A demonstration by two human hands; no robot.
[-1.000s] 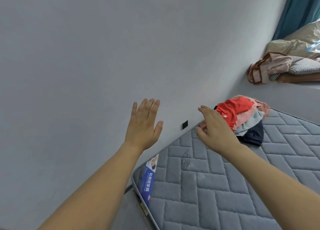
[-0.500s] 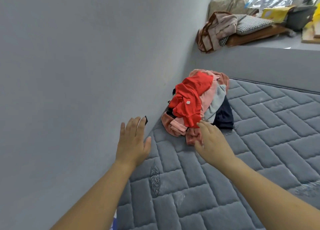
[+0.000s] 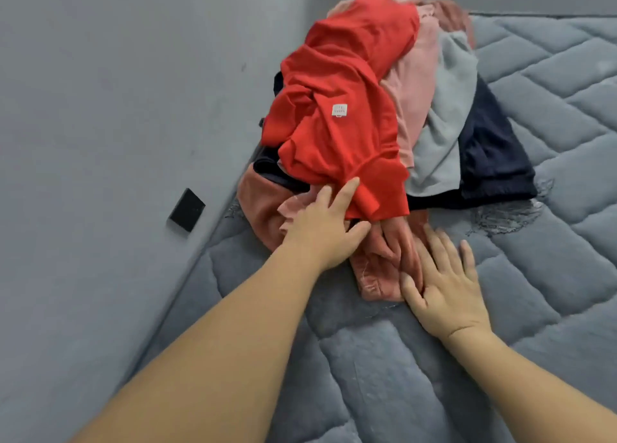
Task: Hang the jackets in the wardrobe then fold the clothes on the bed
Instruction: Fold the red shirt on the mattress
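No garment has yet been folded: the pile of clothes [image 3: 384,115] (red top uppermost) is heaped on the bed [image 3: 500,309] against the wall. It is touched by the left hand [image 3: 324,225] with straight fingers, while the right hand [image 3: 444,285] is laid flat beside a pink piece [image 3: 384,269]. No jackets or wardrobe are shown, so that step cannot be judged.

Under my fingers, red top [image 3: 337,85] (white tag), pink, pale grey, navy clothes; grey quilted mattress [image 3: 534,259].
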